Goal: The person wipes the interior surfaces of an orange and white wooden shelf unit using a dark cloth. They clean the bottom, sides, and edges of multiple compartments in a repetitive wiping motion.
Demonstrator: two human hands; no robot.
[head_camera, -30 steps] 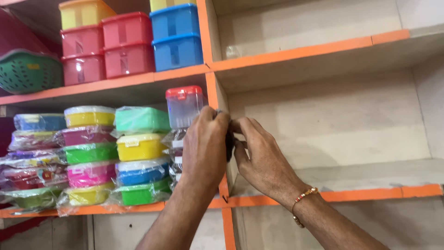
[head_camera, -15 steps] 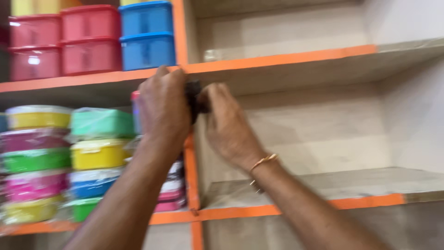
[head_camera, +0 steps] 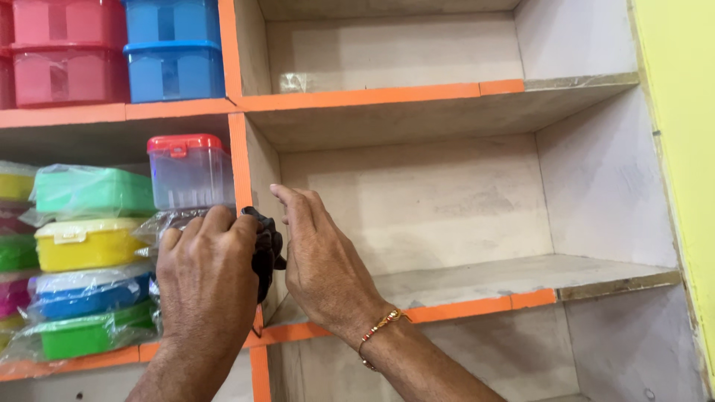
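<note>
My left hand (head_camera: 205,272) is closed around a small black cloth-like thing (head_camera: 267,246), held in front of the orange upright divider (head_camera: 240,160) of a wooden shelf unit. My right hand (head_camera: 320,260) is right beside it with fingers extended, touching or nearly touching the black thing; a thin bracelet sits on that wrist. Behind my left hand stands a clear container with a red lid (head_camera: 190,170). What the black thing is cannot be made out.
Left shelf bays hold stacked plastic boxes: green (head_camera: 93,191), yellow (head_camera: 86,242), blue (head_camera: 89,294), some in plastic wrap; red (head_camera: 63,52) and blue (head_camera: 175,52) boxes above. The right-hand bays (head_camera: 477,275) have bare wooden boards with orange edges. A yellow wall (head_camera: 681,112) is at far right.
The view swung about and both hands dropped from the upper shelf edge to mid-height at the divider. My right hand's fingers have opened out beside the black thing.
</note>
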